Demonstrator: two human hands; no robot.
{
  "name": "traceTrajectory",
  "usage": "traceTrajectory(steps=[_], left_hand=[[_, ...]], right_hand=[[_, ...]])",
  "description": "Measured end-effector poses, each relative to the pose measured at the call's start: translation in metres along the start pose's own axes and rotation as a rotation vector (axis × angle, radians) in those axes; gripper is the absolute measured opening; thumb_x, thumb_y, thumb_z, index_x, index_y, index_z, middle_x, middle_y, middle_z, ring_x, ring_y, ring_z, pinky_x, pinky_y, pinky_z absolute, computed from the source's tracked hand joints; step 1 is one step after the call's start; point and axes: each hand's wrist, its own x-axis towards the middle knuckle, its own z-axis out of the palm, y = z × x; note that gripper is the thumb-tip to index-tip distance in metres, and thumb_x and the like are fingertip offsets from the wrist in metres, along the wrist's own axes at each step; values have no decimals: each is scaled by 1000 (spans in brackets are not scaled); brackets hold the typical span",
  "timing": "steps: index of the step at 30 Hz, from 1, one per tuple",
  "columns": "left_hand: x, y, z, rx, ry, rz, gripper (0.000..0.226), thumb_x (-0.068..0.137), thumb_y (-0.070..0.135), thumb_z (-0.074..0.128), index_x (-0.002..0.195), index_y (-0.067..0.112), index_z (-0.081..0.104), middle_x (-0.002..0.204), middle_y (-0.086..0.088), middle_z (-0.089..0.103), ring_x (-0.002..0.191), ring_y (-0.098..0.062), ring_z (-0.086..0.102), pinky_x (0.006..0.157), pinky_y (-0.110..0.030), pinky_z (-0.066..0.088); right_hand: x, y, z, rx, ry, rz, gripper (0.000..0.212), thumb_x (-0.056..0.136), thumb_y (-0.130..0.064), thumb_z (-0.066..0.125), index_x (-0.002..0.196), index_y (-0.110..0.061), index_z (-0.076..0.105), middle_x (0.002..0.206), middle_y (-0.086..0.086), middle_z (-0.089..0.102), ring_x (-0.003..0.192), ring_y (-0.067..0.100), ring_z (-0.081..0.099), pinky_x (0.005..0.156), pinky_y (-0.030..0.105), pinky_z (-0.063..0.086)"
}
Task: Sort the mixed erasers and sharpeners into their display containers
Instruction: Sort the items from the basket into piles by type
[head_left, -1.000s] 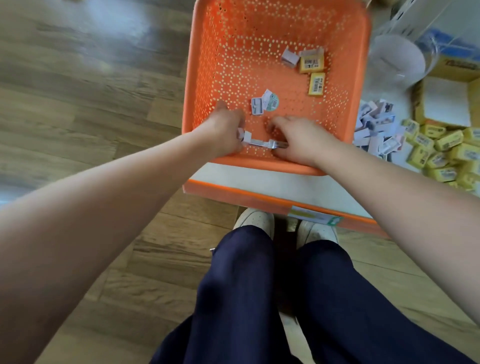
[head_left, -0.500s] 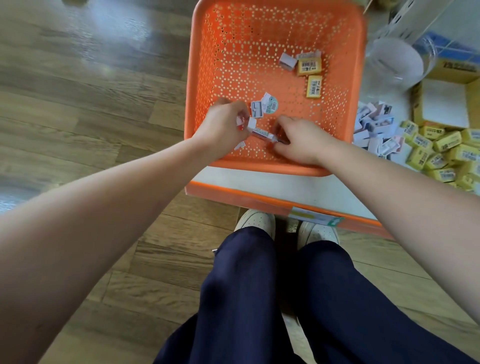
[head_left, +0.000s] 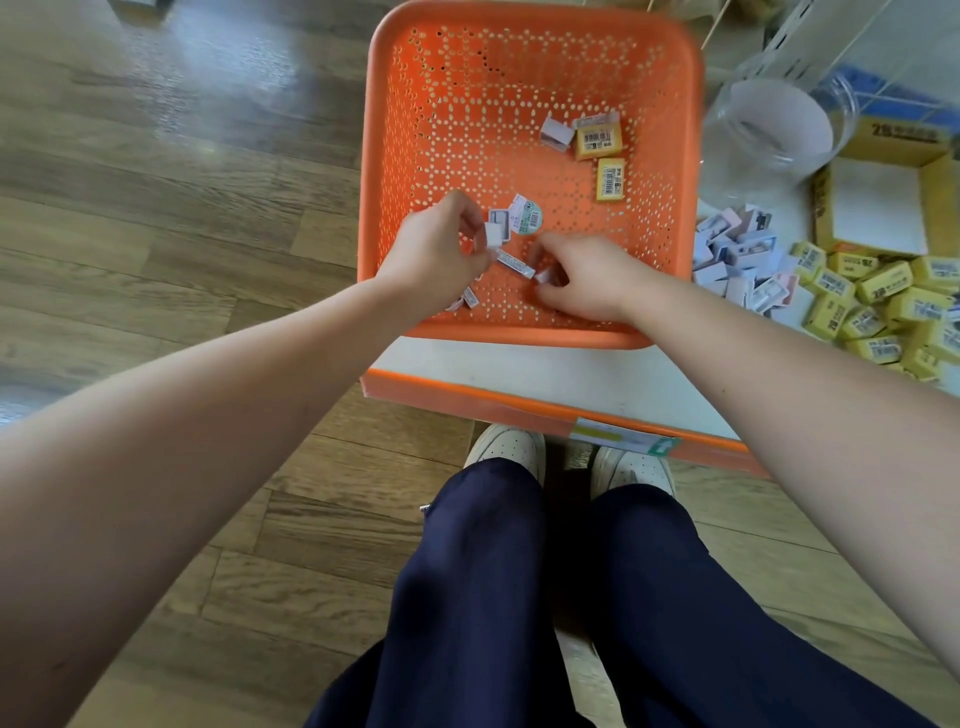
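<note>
An orange perforated basket (head_left: 670, 171) sits on a white shelf. My left hand (head_left: 434, 252) pinches a small white sharpener (head_left: 493, 235) near the basket's front. My right hand (head_left: 582, 275) curls round a small white piece (head_left: 543, 275) beside a long white packet (head_left: 515, 262). A round green-labelled item (head_left: 527, 218) lies just beyond my hands. Two yellow eraser boxes (head_left: 602, 143) and a pale sharpener (head_left: 556, 134) lie at the basket's back right. More small pieces (head_left: 467, 299) show under my left hand.
Right of the basket lie a heap of pale sharpeners (head_left: 737, 254) and a heap of yellow erasers (head_left: 883, 306). A clear jar (head_left: 769, 124) and an open yellow carton (head_left: 878, 208) stand behind them. The shelf's orange front edge (head_left: 519, 410) is above my shoes.
My left hand has lifted and moved away from the basket's front rim with a white sharpener in its fingers. My right hand stayed near the long packet, which shifted slightly.
</note>
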Motion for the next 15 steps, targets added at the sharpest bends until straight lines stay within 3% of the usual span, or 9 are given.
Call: traceTrajectory(steps=[5,10,15], left_hand=[[1,0,-1,6,-33,1,27,81,20,69,104,18,56,101,-2,64,85,-24,58,69,-35,50],[4,-2,0,33,-11,-3,28,78,18,71,102,21,58,105,-6,59,86,-19,52,65,-25,35],[4,0,1,44,55,30,25,83,17,65,105,14,55,110,-8,53,87,-21,50,69,-24,33]], right_hand=[[2,2,2,-7,14,-3,30,86,-22,58,115,-13,53,109,9,61,101,28,53,70,25,26],[6,4,4,37,-7,35,30,85,-33,64,108,-17,53,94,0,50,87,18,43,69,26,26],[10,8,8,-1,2,25,21,87,-38,59,99,-21,53,92,-1,49,93,24,49,71,29,31]])
